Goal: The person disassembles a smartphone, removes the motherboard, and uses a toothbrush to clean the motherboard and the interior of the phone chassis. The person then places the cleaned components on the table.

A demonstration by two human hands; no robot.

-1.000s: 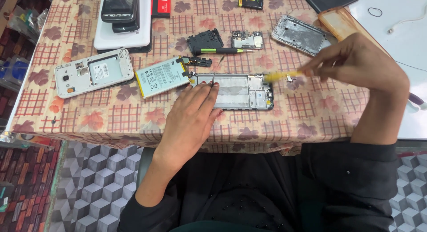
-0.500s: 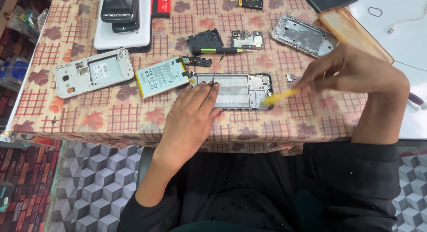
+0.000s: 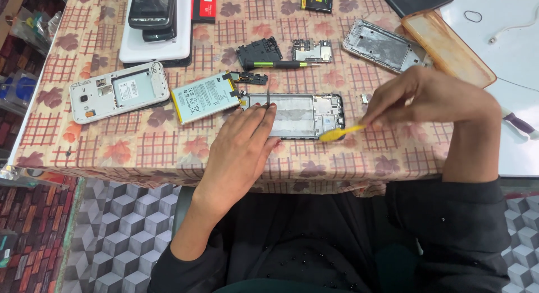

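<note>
So the opened phone frame sits dead centre of the frame on the bench, which has a checked, leaf-print cloth on it. The left hand lies flat over the frame's left end, fingers pressed close together, pinning it down rather than pinching anything. The right hand, over at centre right, has its grip pinched on a yellow pry tool, and the tool's tip is touching the frame's lower right corner.

Just left of the frame there's a loose battery, and further left a white phone with its back off. Above the frame lie a black plastic cover, a green-handled screwdriver and a small circuit board. Upper right has a silver mid-frame just beside an orange-ish clear case. Upper left, a dark phone is stacked on a white slab.
</note>
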